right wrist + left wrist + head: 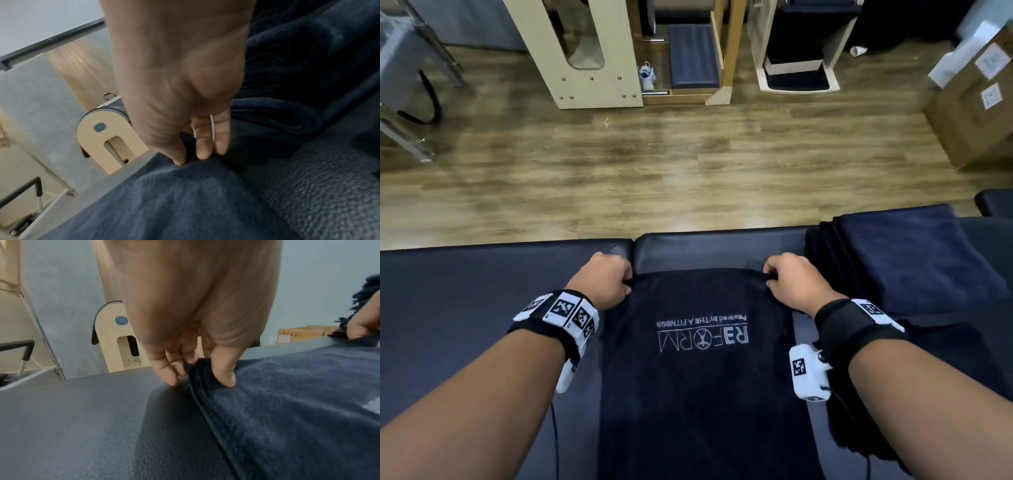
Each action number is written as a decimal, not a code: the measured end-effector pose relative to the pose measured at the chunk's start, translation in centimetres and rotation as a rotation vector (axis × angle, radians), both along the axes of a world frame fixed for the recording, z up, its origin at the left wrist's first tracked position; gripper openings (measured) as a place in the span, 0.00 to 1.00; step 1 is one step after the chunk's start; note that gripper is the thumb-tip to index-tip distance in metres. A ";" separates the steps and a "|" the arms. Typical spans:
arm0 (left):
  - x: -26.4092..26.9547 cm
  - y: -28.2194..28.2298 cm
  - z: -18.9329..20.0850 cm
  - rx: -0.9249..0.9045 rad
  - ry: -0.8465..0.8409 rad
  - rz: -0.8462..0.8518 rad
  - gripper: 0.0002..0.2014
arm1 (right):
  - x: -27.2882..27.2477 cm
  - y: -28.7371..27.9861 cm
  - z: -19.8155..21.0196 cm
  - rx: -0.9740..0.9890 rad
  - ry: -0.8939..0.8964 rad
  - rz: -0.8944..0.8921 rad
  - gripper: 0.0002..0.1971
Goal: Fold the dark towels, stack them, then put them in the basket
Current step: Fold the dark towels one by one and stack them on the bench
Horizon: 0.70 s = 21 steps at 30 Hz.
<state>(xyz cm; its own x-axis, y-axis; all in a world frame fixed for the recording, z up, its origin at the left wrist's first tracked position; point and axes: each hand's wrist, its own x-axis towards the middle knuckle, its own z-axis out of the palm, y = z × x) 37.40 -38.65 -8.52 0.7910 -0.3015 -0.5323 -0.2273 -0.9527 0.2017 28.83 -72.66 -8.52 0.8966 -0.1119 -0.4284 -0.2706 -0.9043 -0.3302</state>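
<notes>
Lying flat across the dark padded bench (465,291) in the lower centre of the head view: 1 dark towel (698,394), its stitched logo (703,334) reading upside down. Pinching the towel's far left corner, just below the seam between 2 bench pads: the left hand (602,279), thumb (225,374) pressing on top of the cloth and fingers (164,371) curling under the hem, as seen in the centre of the left wrist view. Gripping the far right corner, right of centre in the head view: the right hand (792,284), thumb (176,155) and fingers (202,146) closing on a bunched bit of fabric in the middle of the right wrist view. Stretching level between both hands near the bench's far edge: the towel's top hem. Sitting at the right of the head view, just beside the right hand: a stack of folded dark towels (907,260), also filling the upper right of the right wrist view (308,73). Wrapping both wrists: black straps carrying white marker blocks (566,317). Spreading across the upper half of the head view: a wooden floor (688,164), with pale wooden equipment (585,68) at the upper centre and cardboard boxes (972,109) at the upper right.
</notes>
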 end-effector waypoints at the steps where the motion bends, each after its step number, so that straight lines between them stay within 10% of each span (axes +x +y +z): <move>1: 0.1 0.1 0.4 -0.004 0.001 0.011 0.05 | 0.0 0.0 0.3 0.002 -0.009 0.001 0.06; 7: 0.0 1.9 6.1 -0.215 -0.058 0.154 0.07 | 0.1 -0.3 4.6 0.077 -0.089 -0.180 0.08; 16: -2.0 4.0 20.9 -0.593 -0.673 0.117 0.04 | -2.3 1.8 19.3 0.019 -0.671 -0.344 0.02; 21: -7.6 6.1 22.2 -0.666 -0.641 0.091 0.05 | -9.6 3.4 20.9 0.049 -0.729 -0.328 0.05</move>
